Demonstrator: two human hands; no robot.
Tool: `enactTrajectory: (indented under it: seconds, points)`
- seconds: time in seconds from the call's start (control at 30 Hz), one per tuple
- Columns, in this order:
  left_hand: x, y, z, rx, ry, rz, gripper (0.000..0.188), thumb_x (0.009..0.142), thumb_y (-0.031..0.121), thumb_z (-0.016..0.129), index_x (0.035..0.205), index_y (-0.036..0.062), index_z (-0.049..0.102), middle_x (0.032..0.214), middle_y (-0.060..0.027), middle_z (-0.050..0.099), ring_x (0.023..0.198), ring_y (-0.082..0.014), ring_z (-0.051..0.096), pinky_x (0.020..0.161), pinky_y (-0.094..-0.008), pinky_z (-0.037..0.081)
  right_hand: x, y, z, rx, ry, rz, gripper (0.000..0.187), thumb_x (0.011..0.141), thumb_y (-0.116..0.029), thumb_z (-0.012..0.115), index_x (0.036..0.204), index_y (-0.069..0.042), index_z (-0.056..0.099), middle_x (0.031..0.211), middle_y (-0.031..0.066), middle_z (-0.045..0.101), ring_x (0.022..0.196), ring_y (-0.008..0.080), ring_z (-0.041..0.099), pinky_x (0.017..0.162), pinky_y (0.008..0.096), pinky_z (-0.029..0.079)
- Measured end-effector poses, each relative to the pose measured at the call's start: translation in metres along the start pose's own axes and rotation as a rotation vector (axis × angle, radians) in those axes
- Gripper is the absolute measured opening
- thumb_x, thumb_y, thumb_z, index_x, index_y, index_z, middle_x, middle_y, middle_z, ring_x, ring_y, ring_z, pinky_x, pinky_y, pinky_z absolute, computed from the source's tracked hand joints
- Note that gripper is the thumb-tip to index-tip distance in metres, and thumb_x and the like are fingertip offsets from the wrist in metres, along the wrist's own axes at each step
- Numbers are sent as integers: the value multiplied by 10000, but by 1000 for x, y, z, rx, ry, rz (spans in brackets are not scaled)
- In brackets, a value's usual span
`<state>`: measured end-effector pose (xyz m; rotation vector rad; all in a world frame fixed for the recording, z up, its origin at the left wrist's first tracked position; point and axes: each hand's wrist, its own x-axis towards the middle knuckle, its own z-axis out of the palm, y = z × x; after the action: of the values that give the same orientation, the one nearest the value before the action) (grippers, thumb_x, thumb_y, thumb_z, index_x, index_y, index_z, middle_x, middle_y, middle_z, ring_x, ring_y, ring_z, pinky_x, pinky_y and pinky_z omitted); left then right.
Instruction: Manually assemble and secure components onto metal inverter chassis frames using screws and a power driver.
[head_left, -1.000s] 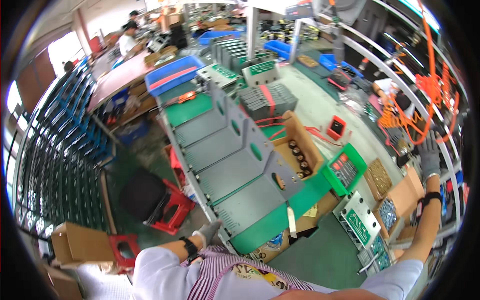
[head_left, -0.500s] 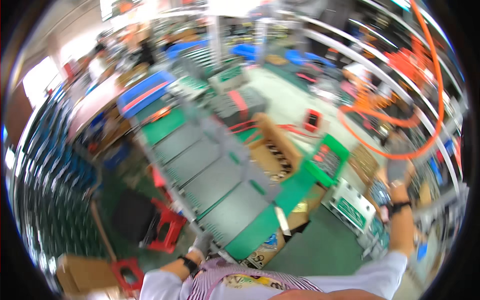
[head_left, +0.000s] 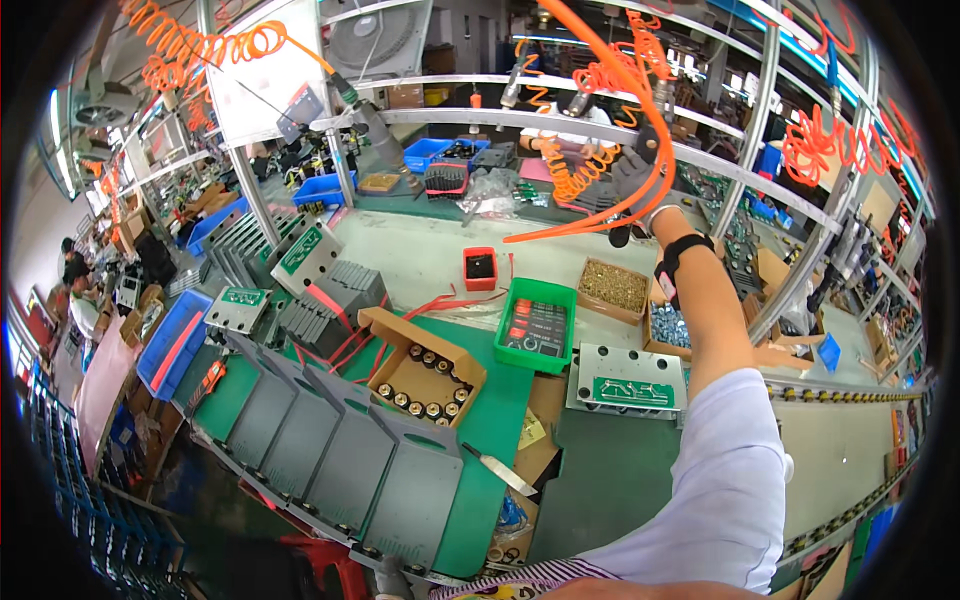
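My right hand (head_left: pixel 636 182), in a dark grey glove with a black wrist strap, reaches up and away over the bench. Its fingers are closed around a tool hanging on an orange coiled hose (head_left: pixel 600 60), in front of the metal shelf rail (head_left: pixel 520 122). My left hand (head_left: pixel 390 580) shows only as a grey gloved sliver at the bottom edge, against the row of grey metal plates (head_left: pixel 340 460); its fingers are hidden. Below my right forearm lies a metal plate with a green circuit board (head_left: pixel 630 388).
On the green mat stand a green bin of parts (head_left: pixel 537 325), a cardboard box of dark cylinders (head_left: pixel 420 372), a small red box (head_left: pixel 480 268) and boxes of brass screws (head_left: pixel 612 288) and silver screws (head_left: pixel 668 326). Another person (head_left: pixel 75 275) stands far left.
My view has swung from the left aisle toward the bench and shelves. My right hand has risen from the boxes at the right and closed on the tool on the orange hose.
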<state>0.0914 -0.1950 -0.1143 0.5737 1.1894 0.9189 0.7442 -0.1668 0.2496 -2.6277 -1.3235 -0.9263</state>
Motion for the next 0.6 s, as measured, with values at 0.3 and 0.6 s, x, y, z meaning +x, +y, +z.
enactTrajectory:
  seconds: [0.3,0.6]
  points:
    - [-26,11,11,-27,151,-86,250,780,132,440,1025,126,388,756,-52,448,592,-190,483,474,-346,451,-2,-7,-68,384,197,-187,363,686,-31,541,1047,-56,508,915,71,535,698,158,490,608,299,409]
    - [-10,-11,-30,1087,-54,249,361,789,202,516,1085,13,436,997,-239,491,939,-342,506,778,-385,438,-164,-115,-91,517,-424,-349,289,649,-38,595,927,-51,521,750,101,574,571,160,549,521,281,446]
